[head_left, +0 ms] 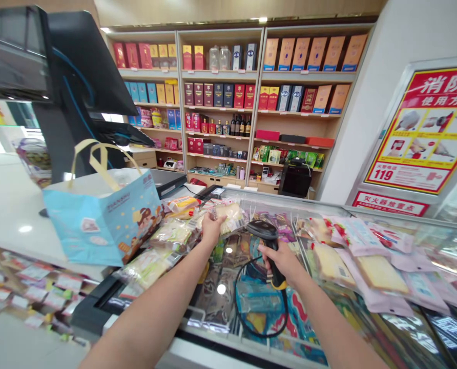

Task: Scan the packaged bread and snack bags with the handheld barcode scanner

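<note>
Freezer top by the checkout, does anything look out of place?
The packaged bread slices look odd, heaped across the freezer's glass lid instead of shelved. The barcode scanner's coiled cable also sprawls over the glass, and the blue paper bag sits tilted at the counter edge.

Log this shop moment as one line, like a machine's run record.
left hand: open, at wrapped bread packet | right hand: gripping black-and-yellow barcode scanner | nearby: blue paper bag

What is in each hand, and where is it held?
The right hand grips a black-and-yellow barcode scanner by its handle. The left hand touches a wrapped snack packet; a grip cannot be told.
</note>
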`<act>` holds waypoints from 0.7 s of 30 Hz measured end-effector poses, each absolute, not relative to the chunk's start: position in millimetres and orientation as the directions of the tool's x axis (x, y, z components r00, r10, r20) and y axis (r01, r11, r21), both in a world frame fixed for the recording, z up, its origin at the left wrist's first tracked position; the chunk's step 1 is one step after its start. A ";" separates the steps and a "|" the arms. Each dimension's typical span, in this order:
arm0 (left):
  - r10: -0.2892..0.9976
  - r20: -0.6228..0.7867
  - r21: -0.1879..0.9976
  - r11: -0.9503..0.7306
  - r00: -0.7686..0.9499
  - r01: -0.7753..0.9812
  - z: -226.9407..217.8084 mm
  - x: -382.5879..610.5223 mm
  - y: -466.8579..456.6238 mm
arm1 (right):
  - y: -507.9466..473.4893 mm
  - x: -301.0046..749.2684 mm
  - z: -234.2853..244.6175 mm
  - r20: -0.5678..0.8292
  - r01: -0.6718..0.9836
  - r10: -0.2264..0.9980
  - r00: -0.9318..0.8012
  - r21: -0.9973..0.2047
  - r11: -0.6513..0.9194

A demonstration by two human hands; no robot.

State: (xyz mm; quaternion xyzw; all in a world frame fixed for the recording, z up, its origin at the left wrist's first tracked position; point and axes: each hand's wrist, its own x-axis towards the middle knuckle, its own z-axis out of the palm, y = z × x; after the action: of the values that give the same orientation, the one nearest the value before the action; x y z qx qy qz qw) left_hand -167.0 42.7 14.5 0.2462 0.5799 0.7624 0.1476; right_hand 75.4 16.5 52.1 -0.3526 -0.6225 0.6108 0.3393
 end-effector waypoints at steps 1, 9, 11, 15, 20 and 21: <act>0.517 0.207 0.953 -0.298 -0.831 0.052 13.9 -168.8 43.2 | 16.0 74.9 50.8 -0.007 0.042 0.853 -0.522 -0.999 0.017; 0.548 0.208 0.926 -0.376 -0.810 -0.017 13.8 -167.5 44.7 | 11.8 72.1 49.4 0.005 0.105 0.834 -0.551 -0.992 0.074; 0.545 0.210 0.926 -0.377 -0.811 -0.013 12.6 -168.1 45.3 | 11.8 72.3 49.6 0.004 0.123 0.832 -0.555 -0.989 0.087; 0.542 0.215 0.919 -0.394 -0.812 -0.020 8.8 -170.8 47.8 | 12.9 73.6 48.4 -0.003 0.144 0.802 -0.597 -0.984 0.104; 0.530 0.213 0.922 -0.388 -0.820 -0.011 6.5 -172.5 49.6 | 13.6 73.8 46.3 0.005 0.135 0.794 -0.608 -0.985 0.110; 0.530 0.214 0.920 -0.392 -0.820 -0.014 6.7 -172.4 49.8 | 13.6 73.3 45.9 0.007 0.128 0.797 -0.604 -0.986 0.106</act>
State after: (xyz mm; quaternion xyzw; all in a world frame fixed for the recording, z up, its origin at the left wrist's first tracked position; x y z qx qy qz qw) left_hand -172.4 49.8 6.7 0.2463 0.5241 0.7972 0.1705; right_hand 73.3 13.6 45.9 -0.3379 -0.6848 0.5770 0.2897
